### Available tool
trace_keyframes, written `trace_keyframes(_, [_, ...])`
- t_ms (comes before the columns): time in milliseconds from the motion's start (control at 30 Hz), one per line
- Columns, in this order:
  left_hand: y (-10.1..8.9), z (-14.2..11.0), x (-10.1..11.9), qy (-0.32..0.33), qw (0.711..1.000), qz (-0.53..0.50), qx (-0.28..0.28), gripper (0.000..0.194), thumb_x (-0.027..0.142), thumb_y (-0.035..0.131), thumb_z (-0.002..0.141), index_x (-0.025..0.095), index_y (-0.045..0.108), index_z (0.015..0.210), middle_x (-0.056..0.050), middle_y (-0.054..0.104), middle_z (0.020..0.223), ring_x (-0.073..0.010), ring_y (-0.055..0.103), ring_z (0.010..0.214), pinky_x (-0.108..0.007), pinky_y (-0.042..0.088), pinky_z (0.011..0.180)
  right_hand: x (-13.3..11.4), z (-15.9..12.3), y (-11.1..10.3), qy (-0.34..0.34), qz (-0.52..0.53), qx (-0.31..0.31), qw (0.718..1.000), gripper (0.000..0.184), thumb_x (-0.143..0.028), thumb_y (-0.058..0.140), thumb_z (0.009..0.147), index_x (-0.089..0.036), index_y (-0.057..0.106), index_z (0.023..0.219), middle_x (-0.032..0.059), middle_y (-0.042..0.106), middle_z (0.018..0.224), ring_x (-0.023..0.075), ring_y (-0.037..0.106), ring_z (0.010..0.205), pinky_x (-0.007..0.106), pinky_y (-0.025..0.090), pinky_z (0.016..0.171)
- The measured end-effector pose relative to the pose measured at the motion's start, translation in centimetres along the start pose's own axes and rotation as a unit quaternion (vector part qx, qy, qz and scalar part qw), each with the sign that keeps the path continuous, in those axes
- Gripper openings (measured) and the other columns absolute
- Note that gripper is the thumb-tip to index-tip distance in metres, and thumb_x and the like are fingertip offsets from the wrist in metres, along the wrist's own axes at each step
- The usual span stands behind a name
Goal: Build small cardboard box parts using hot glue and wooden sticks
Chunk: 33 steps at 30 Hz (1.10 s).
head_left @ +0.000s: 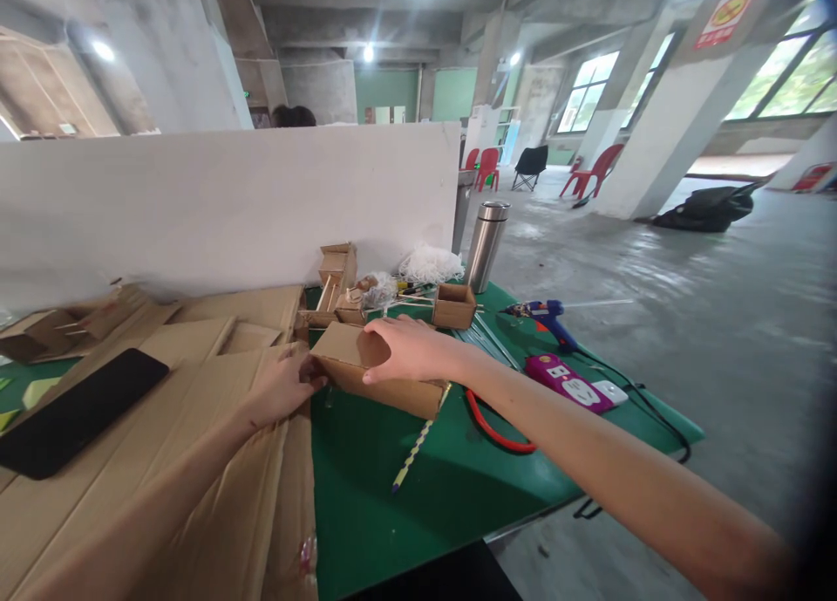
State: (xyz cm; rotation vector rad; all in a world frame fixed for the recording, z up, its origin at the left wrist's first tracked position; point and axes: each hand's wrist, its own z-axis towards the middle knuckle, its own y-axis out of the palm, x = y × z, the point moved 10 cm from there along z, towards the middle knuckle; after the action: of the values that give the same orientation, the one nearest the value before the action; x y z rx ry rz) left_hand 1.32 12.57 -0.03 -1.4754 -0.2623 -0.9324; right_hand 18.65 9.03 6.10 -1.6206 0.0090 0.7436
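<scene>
A long brown cardboard box (379,393) lies across the green tabletop in front of me. My right hand (415,350) reaches over its top, the thumb on the near side and the other fingers over the far side, partly hidden. At the box's left end, my left hand (288,385) has its fingers bent against the cardboard, over the edge of a flattened cardboard sheet (215,409). A patterned pencil (413,453) lies by the box's right end, with part of it hidden there.
A steel flask (487,248), a small open cardboard box (454,306) and a blue glue gun (546,317) stand or lie at the back right. Nearer are a purple power strip (572,383) and a red curved piece (493,431). A black phone-like slab (82,413) rests left. A white partition (228,204) borders the back.
</scene>
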Motion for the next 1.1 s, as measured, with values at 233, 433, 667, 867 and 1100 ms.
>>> trace_keyframes(233, [1.9, -0.8, 1.4, 0.036, 0.989, 0.085, -0.112, 0.02, 0.032, 0.062, 0.078, 0.022, 0.074, 0.091, -0.005, 0.081, 0.093, -0.0308, 0.074, 0.091, -0.043, 0.051, 0.093, 0.4, -0.4, 0.2, -0.005, -0.008, -0.034, 0.999, 0.067, -0.056, 0.074, 0.068, -0.024, 0.059, 0.125, 0.0132, 0.061, 0.13, 0.0416, 0.05, 0.122, 0.053, 0.04, 0.096])
trace_keyframes(433, [2.0, -1.2, 2.5, 0.068, 0.972, 0.176, -0.143, 0.024, 0.02, 0.058, 0.073, 0.023, 0.074, 0.091, -0.006, 0.08, 0.094, -0.0331, 0.07, 0.1, -0.054, 0.029, 0.113, 0.6, -0.4, 0.3, -0.006, -0.013, -0.038, 0.999, 0.067, -0.055, 0.075, 0.069, -0.025, 0.059, 0.126, 0.0133, 0.061, 0.13, 0.0407, 0.051, 0.12, 0.051, 0.041, 0.095])
trace_keyframes(667, [2.9, -1.1, 3.1, 0.113, 0.945, 0.262, -0.158, 0.027, 0.01, 0.053, 0.071, 0.021, 0.076, 0.082, -0.012, 0.075, 0.11, -0.035, 0.062, 0.116, -0.059, 0.011, 0.118, 0.1, -0.6, 0.5, -0.021, -0.03, -0.052, 0.998, 0.068, -0.054, 0.072, 0.073, -0.024, 0.056, 0.131, 0.0124, 0.058, 0.135, 0.0399, 0.048, 0.124, 0.05, 0.041, 0.096])
trace_keyframes(867, [2.4, -0.7, 3.4, 0.114, 0.937, 0.305, -0.126, 0.02, 0.024, 0.057, 0.08, 0.023, 0.076, 0.086, -0.01, 0.077, 0.098, -0.035, 0.065, 0.106, -0.058, 0.018, 0.115, 0.3, -0.6, 0.5, -0.024, -0.038, -0.06, 0.997, 0.073, -0.054, 0.071, 0.074, -0.02, 0.052, 0.136, 0.0159, 0.057, 0.136, 0.04, 0.047, 0.125, 0.052, 0.041, 0.096])
trace_keyframes(1100, [2.5, 0.2, 3.2, 0.113, 0.929, 0.336, -0.106, 0.015, 0.024, 0.064, 0.075, 0.02, 0.073, 0.087, -0.01, 0.075, 0.089, -0.0339, 0.066, 0.1, -0.048, 0.034, 0.107, 0.7, -0.6, 0.5, -0.035, -0.039, -0.073, 0.996, 0.073, -0.055, 0.07, 0.074, -0.023, 0.051, 0.136, 0.0127, 0.056, 0.138, 0.0384, 0.047, 0.126, 0.05, 0.042, 0.097])
